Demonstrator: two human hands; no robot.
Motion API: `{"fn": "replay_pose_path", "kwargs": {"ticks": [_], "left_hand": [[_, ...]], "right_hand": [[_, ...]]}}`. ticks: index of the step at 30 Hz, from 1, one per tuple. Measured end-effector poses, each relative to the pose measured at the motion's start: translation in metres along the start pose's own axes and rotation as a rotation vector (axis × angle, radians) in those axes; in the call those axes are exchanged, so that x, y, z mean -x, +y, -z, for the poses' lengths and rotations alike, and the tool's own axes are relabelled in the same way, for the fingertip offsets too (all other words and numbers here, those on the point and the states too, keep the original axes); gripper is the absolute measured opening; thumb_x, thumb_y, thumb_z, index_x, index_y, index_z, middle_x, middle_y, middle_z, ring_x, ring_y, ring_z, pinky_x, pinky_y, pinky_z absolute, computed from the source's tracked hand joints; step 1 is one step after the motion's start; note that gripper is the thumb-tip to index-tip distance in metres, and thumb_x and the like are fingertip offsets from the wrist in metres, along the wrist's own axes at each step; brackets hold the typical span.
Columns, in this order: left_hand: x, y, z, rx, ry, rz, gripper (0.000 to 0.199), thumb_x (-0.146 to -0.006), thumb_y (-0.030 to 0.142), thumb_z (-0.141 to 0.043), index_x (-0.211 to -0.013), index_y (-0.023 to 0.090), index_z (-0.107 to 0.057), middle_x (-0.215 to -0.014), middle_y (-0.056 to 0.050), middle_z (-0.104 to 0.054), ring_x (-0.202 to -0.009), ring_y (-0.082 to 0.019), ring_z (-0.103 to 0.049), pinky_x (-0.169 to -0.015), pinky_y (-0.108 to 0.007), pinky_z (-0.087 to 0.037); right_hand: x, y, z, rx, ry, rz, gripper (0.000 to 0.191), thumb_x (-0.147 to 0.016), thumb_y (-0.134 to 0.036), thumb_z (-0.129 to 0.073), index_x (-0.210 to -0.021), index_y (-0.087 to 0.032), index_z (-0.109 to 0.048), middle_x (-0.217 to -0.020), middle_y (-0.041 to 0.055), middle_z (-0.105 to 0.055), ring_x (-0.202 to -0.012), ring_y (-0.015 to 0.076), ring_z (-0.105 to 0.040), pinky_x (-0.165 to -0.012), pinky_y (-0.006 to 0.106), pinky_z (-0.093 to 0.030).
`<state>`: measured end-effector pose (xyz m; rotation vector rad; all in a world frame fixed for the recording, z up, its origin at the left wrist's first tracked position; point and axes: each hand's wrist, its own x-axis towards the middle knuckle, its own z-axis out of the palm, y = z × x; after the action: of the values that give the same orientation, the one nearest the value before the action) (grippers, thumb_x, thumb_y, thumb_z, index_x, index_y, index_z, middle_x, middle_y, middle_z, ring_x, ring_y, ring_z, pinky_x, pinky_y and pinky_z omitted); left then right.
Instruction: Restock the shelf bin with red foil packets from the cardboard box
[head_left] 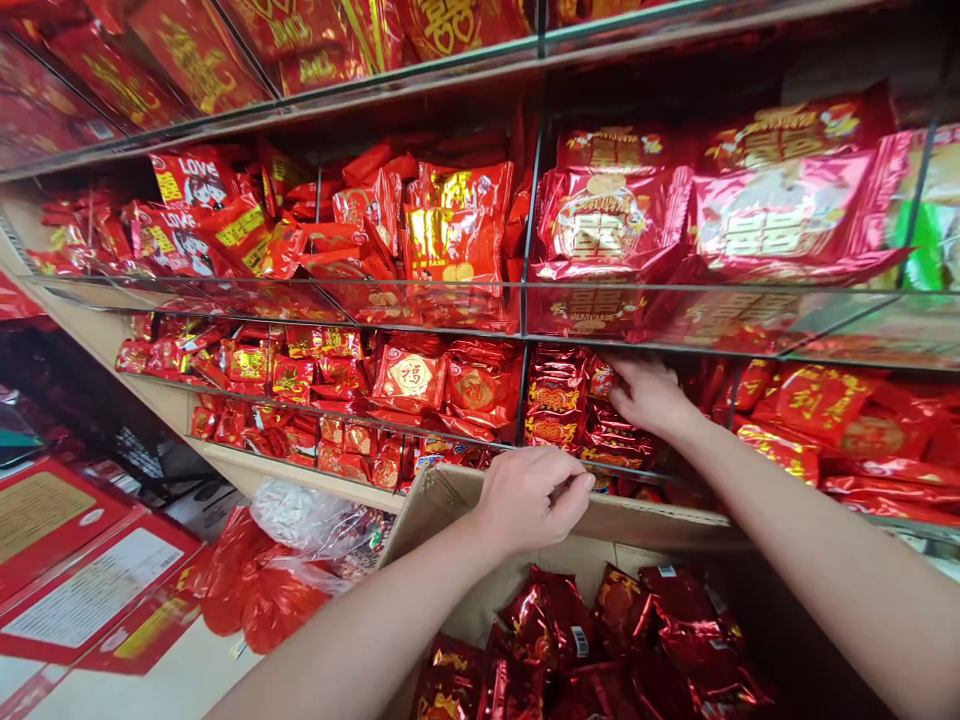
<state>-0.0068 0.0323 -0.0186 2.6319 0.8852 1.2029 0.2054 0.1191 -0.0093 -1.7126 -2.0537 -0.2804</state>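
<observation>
My left hand (534,495) is closed over the far rim of an open cardboard box (637,525), with its fingers curled and partly hidden. In that box lie several shiny dark red snack packets (551,615), some with barcode labels. My right hand (651,395) reaches into a lower shelf compartment, its fingers bent down at a small red snack packet (602,380). The fingertips there are partly hidden. Just left of it runs a neat column of red and gold packets (555,395), and more lie below the hand (619,435).
Above my hands a glass shelf edge (652,325) crosses the view, with larger pink-red packets (600,220) over it. Glass dividers (531,220) split the shelves. At lower left are red plastic bags (274,600), a clear bag (300,515) and red cartons (75,580).
</observation>
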Motion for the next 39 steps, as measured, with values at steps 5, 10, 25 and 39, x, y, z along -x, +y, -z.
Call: {"fn": "replay_pose_path", "kwargs": {"ticks": [5,10,25,39], "left_hand": [[-0.002,-0.003,-0.002,-0.026,0.021,-0.012,0.021,-0.080,0.026,-0.043,-0.066,0.016,-0.056,-0.055,0.003,-0.053,-0.050,-0.007,-0.045,-0.052,-0.019,-0.034],[-0.006,-0.004,-0.001,-0.036,0.016,0.015,0.022,-0.080,0.026,-0.043,-0.067,0.016,-0.057,-0.056,0.002,-0.053,-0.051,-0.007,-0.045,-0.051,-0.020,-0.034],[-0.002,-0.003,-0.004,-0.015,0.046,0.048,0.022,-0.081,0.029,-0.042,-0.070,0.017,-0.057,-0.058,0.002,-0.053,-0.053,-0.008,-0.046,-0.052,-0.020,-0.034],[0.005,-0.005,0.021,0.217,-0.088,-0.053,0.034,-0.084,0.038,-0.033,-0.094,0.016,-0.058,-0.075,-0.004,-0.057,-0.066,-0.012,-0.051,-0.062,-0.023,-0.040]], "right_hand": [[0.005,-0.006,0.000,0.046,0.057,-0.053,0.064,-0.066,-0.028,-0.047,-0.128,-0.023,-0.036,-0.122,0.0138,-0.044,-0.108,0.0380,-0.036,-0.079,0.056,-0.033],[0.001,-0.008,0.012,-0.005,0.083,0.036,0.055,-0.070,-0.031,-0.047,-0.123,-0.016,-0.043,-0.116,0.0148,-0.049,-0.106,0.0328,-0.041,-0.084,0.048,-0.034],[0.154,-0.062,0.003,0.097,-0.815,-0.013,0.032,-0.080,-0.037,-0.044,-0.077,-0.012,-0.064,-0.082,0.0168,-0.061,-0.080,0.0263,-0.058,-0.067,0.036,-0.044],[0.131,-0.094,0.064,-0.632,-0.414,0.147,0.017,-0.075,-0.024,-0.050,-0.091,-0.019,-0.051,-0.070,-0.0013,-0.054,-0.059,0.0111,-0.046,-0.056,0.023,-0.038]]}}
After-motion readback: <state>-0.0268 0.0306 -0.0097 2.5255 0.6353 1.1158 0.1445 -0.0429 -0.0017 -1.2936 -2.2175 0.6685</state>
